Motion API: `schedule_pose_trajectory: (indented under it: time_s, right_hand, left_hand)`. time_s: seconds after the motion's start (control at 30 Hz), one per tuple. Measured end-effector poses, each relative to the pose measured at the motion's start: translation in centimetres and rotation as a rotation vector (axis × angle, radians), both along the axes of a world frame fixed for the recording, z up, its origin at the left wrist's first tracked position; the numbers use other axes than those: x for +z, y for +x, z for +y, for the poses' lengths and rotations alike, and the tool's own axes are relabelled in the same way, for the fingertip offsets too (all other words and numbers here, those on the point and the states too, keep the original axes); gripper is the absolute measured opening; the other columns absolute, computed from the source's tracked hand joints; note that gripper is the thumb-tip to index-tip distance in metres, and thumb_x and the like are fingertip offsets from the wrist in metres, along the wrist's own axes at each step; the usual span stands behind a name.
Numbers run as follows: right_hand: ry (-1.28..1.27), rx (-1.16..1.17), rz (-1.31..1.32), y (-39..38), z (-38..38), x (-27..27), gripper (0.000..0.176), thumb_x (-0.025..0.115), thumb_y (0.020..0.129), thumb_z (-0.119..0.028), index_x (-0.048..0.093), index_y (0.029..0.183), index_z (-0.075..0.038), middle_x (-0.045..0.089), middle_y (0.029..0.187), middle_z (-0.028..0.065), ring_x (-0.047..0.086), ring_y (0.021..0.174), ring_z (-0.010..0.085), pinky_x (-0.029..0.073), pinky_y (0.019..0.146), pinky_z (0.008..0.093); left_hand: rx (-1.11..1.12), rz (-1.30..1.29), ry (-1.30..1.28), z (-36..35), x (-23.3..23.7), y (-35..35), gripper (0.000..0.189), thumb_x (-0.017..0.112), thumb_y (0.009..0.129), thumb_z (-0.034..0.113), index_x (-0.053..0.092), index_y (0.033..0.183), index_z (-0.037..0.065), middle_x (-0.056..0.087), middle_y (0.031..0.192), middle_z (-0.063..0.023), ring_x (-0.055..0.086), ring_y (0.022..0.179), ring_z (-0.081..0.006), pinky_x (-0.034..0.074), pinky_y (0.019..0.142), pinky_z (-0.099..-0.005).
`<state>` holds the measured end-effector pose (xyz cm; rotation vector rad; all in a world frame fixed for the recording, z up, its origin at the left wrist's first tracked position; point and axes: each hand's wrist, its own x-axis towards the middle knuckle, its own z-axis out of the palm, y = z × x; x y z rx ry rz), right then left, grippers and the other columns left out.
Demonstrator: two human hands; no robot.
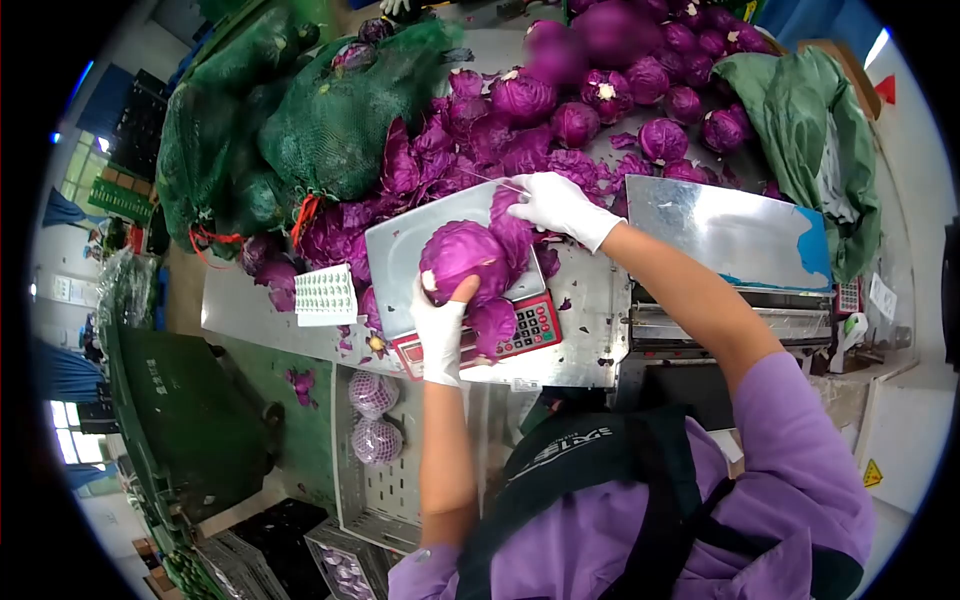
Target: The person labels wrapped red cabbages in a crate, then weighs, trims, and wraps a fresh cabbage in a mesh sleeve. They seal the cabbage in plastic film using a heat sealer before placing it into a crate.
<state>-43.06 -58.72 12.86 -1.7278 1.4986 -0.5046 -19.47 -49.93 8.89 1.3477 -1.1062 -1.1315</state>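
A round red cabbage (462, 262) is held over the metal pan of a digital scale (395, 245). My left hand (438, 325), in a white glove, is closed around its lower left side with the thumb across the front. My right hand (562, 207), also gloved, is closed at the top of a loose outer cabbage leaf (511, 235) on the cabbage's right side. A thin pale line runs left from these fingers; I cannot make out what it is. Another leaf (493, 328) hangs over the scale's red keypad (530, 328).
Loose leaves and several red cabbages (605, 95) cover the table's far side. Green net sacks (335, 120) stand at the left. A label sheet (325, 293) lies beside the scale. Below, a grey crate (400, 500) holds two netted cabbages (376, 441). A wrapping machine (730, 235) is at right.
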Motion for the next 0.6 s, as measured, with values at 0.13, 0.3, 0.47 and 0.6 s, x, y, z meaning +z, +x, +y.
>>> schedule_pose_trajectory:
  time_s: [0.13, 0.3, 0.47, 0.6]
  right_hand:
    - [0.196, -0.169, -0.249, 1.0, 0.2, -1.7, 0.053, 0.061, 0.091, -0.028, 0.052, 0.134, 0.001, 0.069, 0.080, 0.0118, 0.063, 0.051, 0.0153, 0.048, 0.046, 0.0273]
    - [0.386, -0.147, -0.636, 3.3, 1.7, -1.4, 0.053, 0.059, 0.094, -0.043, 0.054, 0.129, -0.003, 0.065, 0.072, 0.0089, 0.045, 0.040, 0.0074, 0.036, 0.037, 0.0225]
    - [-0.122, -0.035, -0.230, 4.8, 5.1, 4.3, 0.098, 0.079, 0.069, -0.055, 0.042, 0.144, -0.003, 0.068, 0.093, 0.0110, 0.065, 0.087, 0.0204, 0.051, 0.082, 0.0331]
    - [-0.182, -0.122, -0.037, 5.1, 5.8, 4.8, 0.091, 0.077, 0.068, -0.057, 0.050, 0.137, -0.005, 0.067, 0.091, 0.0112, 0.067, 0.086, 0.0246, 0.051, 0.078, 0.0359]
  left_hand:
    - [0.020, 0.477, 0.137, -1.1, 0.9, 2.0, 0.064, 0.077, 0.081, 0.020, 0.045, 0.133, 0.001, 0.054, 0.124, -0.0124, 0.059, 0.108, -0.0253, 0.050, 0.094, -0.0388]
    - [-0.182, 1.074, 0.274, -1.2, 1.3, 1.9, 0.080, 0.072, 0.082, 0.043, 0.034, 0.143, 0.007, 0.044, 0.139, -0.0153, 0.052, 0.120, -0.0347, 0.048, 0.101, -0.0510]
    - [-0.081, 1.087, 0.228, -1.7, 2.1, 0.4, 0.078, 0.067, 0.084, 0.051, 0.041, 0.138, 0.001, 0.050, 0.134, -0.0186, 0.050, 0.123, -0.0328, 0.041, 0.107, -0.0462]
    - [-0.041, 1.036, 0.100, -2.3, 2.9, -1.3, 0.078, 0.067, 0.085, 0.047, 0.038, 0.140, 0.000, 0.049, 0.137, -0.0170, 0.050, 0.124, -0.0319, 0.037, 0.111, -0.0444]
